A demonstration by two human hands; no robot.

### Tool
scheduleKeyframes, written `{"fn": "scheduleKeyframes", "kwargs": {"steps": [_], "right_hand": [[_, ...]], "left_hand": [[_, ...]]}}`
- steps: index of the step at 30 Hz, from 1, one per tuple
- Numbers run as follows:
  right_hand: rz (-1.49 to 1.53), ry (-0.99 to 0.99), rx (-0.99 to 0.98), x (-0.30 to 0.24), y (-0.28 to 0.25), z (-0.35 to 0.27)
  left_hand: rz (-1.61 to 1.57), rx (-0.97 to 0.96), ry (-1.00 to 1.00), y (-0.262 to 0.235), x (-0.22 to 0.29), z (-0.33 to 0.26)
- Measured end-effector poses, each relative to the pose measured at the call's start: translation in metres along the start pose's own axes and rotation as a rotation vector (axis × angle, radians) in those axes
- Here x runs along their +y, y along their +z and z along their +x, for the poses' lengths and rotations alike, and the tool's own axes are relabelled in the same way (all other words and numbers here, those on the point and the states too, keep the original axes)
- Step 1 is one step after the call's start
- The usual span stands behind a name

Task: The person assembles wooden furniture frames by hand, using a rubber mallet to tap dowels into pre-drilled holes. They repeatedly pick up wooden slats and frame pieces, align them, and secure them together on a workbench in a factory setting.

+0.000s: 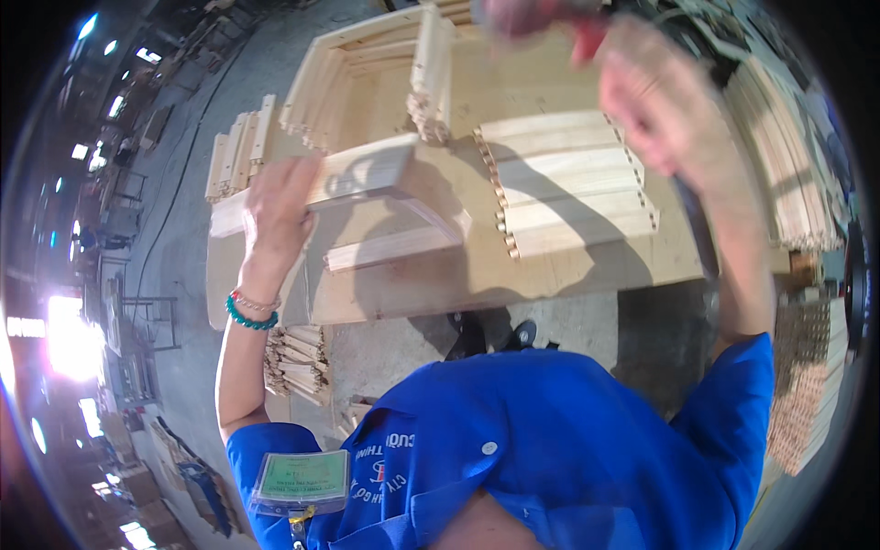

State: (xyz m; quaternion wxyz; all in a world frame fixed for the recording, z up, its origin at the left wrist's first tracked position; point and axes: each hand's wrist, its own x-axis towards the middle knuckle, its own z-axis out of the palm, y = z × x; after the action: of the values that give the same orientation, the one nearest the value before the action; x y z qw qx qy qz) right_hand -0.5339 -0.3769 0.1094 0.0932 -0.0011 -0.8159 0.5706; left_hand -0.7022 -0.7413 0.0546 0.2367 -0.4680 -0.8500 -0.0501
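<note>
My left hand (pixel 278 200) is closed over the upper edge of a pale wooden frame (pixel 362 170), which stands on edge on the left part of the table. A lower wooden rail (pixel 394 249) of that frame shows nearer to me, in shadow. My right hand (pixel 655 105), raised at the upper right, grips a red handheld power tool (pixel 541 16). Motion smears the tool, and the top of the picture cuts it off, so its exact kind is unclear. Below that hand, several light boards (pixel 568 183) with pegs at their ends lie side by side.
Assembled wooden frames (pixel 357 78) are stacked at the back of the table (pixel 541 284). Narrow wooden pieces (pixel 240 151) stand at its left edge. Long curved-looking boards (pixel 779 156) are piled at the right, with more stacked wood (pixel 811 385) below. Bundled sticks (pixel 298 362) sit by my left elbow.
</note>
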Motion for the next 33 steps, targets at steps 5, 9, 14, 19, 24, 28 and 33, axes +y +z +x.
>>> {"fn": "scheduleKeyframes", "kwargs": {"steps": [5,9,14,19,24,28,33], "right_hand": [[-0.203,-0.605,0.101,-0.076,-0.008,0.035],[-0.788,-0.511,-0.035,-0.001,0.057,0.054],[-0.457,0.167,-0.292,-0.090,0.021,0.041],[-0.379,-0.197,-0.251,-0.071,-0.004,0.038],[-0.687,-0.101,-0.381,-0.029,0.058,0.036],[-0.602,0.083,-0.100,-0.082,0.035,0.036],[-0.231,-0.150,-0.105,-0.070,0.024,0.038]], "left_hand": [[-0.046,0.050,0.050,0.001,0.003,0.019],[-0.011,0.033,0.062,-0.002,0.002,0.027],[-0.032,0.105,0.116,0.003,-0.001,0.014],[-0.033,0.116,0.168,0.009,-0.001,0.030],[0.011,0.041,0.152,0.018,-0.006,0.022],[-0.036,0.176,0.210,0.019,-0.012,0.015],[-0.035,0.144,0.223,0.021,-0.015,0.022]]}}
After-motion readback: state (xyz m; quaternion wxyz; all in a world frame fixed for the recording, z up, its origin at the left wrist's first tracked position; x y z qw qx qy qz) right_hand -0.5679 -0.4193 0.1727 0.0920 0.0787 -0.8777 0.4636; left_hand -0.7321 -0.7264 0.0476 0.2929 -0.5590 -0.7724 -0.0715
